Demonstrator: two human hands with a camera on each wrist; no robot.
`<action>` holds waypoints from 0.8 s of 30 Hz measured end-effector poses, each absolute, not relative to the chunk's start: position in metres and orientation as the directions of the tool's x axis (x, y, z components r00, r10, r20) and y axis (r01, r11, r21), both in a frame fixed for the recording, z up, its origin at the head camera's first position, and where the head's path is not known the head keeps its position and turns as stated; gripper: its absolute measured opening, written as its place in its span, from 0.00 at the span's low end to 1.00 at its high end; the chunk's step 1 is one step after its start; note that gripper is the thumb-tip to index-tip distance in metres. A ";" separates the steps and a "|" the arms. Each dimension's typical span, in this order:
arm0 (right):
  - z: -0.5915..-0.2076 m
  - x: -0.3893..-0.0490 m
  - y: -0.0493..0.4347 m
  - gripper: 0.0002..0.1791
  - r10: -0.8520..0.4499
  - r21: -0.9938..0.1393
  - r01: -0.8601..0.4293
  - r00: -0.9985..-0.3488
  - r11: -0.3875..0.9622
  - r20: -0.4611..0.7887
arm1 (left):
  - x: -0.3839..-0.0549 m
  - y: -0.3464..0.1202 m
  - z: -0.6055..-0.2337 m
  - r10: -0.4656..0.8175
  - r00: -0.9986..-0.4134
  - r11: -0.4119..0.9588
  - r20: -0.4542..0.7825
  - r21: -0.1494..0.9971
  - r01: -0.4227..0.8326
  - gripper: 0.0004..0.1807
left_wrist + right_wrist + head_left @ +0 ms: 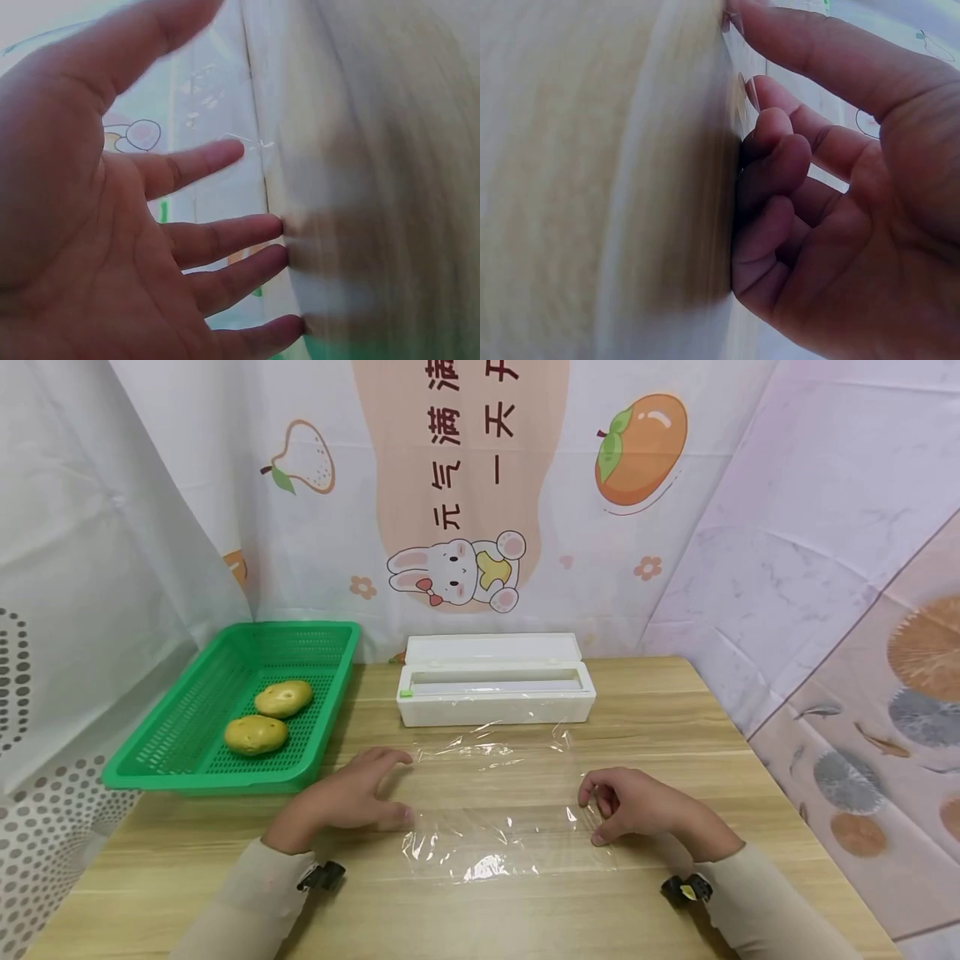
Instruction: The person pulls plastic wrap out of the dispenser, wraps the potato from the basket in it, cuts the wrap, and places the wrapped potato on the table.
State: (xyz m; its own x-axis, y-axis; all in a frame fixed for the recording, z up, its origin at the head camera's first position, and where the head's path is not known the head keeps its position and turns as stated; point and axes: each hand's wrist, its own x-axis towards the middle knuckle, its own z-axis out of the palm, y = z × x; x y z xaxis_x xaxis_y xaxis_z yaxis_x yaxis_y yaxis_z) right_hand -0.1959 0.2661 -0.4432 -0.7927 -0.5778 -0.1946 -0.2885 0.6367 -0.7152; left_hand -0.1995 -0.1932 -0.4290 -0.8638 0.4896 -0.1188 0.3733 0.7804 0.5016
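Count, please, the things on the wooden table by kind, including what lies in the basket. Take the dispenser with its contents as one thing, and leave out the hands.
Potatoes: 2
Green plastic basket: 1
White cling film dispenser: 1
Clear sheet of cling film: 1
Total: 5

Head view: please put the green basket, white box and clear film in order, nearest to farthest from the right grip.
1. Clear film: at the right grip, spreading left.
2. White box: ahead and left, lid open.
3. Green basket: far left.
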 end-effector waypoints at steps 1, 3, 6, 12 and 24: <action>-0.444 -0.196 0.266 0.25 -0.577 -0.717 -0.286 -0.793 0.636 -0.195 | -0.199 -0.192 -0.427 0.491 -0.863 0.776 -0.116 0.508 0.373 0.41; -0.445 -0.196 0.267 0.26 -0.577 -0.718 -0.283 -0.793 0.636 -0.198 | -0.198 -0.190 -0.422 0.491 -0.865 0.770 -0.101 0.515 0.377 0.37; -0.446 -0.197 0.269 0.25 -0.577 -0.716 -0.285 -0.792 0.637 -0.199 | -0.195 -0.186 -0.408 0.468 -0.881 0.766 -0.065 0.527 0.368 0.32; -0.447 -0.198 0.269 0.25 -0.584 -0.718 -0.290 -0.787 0.633 -0.197 | -0.198 -0.197 -0.367 0.372 -0.926 0.808 0.071 0.467 0.360 0.26; -0.448 -0.199 0.269 0.25 -0.598 -0.723 -0.304 -0.779 0.620 -0.186 | -0.221 -0.245 -0.322 0.237 -0.964 0.863 0.118 0.432 0.264 0.32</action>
State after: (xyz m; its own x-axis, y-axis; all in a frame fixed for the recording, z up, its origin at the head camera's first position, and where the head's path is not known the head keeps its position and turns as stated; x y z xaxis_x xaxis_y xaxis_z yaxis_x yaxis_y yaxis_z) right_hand -0.1994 0.2687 -0.4475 -0.7794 -0.5983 -0.1857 -0.3036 0.6200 -0.7235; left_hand -0.2206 -0.2447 -0.3224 -0.9645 0.2366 0.1175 0.2642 0.8625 0.4315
